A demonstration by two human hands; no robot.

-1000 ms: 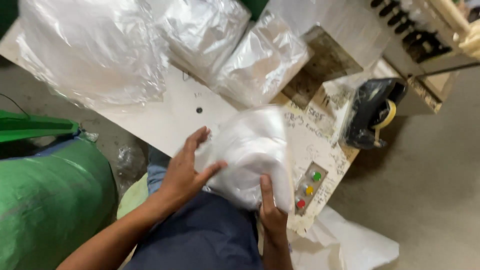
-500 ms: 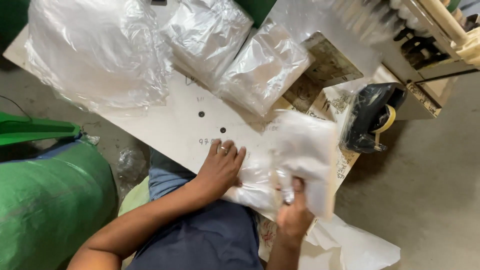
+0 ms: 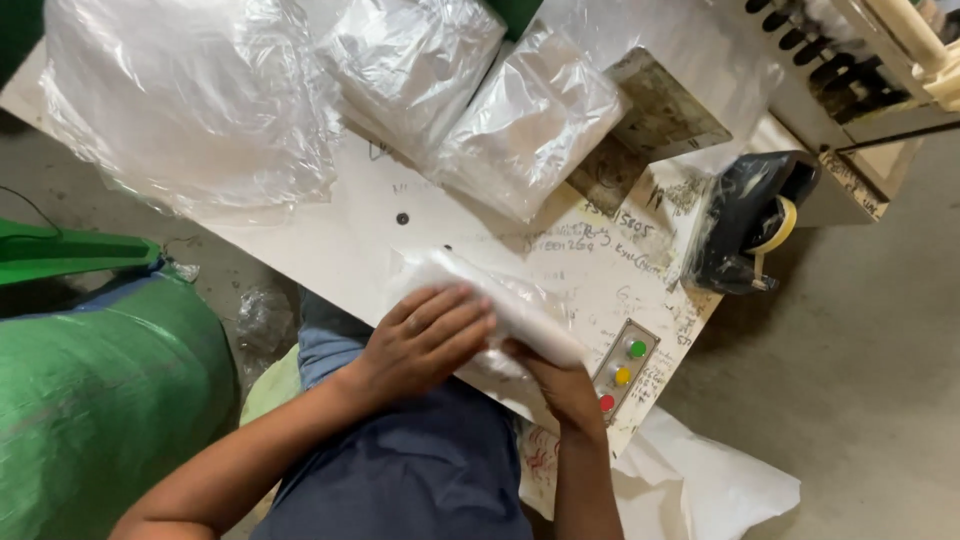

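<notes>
A white packet in clear plastic, folded into a narrow roll, lies at the near edge of the white table. My left hand presses flat on its near side with fingers spread over the plastic. My right hand grips the roll's right end from below, thumb tucked under it.
Several clear plastic bags lie at the back: a big one on the left, two smaller ones in the middle. A black tape dispenser stands right. A small panel with coloured buttons sits beside my right hand. A green sack stands left.
The wide, loose white packet has been folded down into a narrow roll. My left hand moved onto it and my right hand closed on its right end.
</notes>
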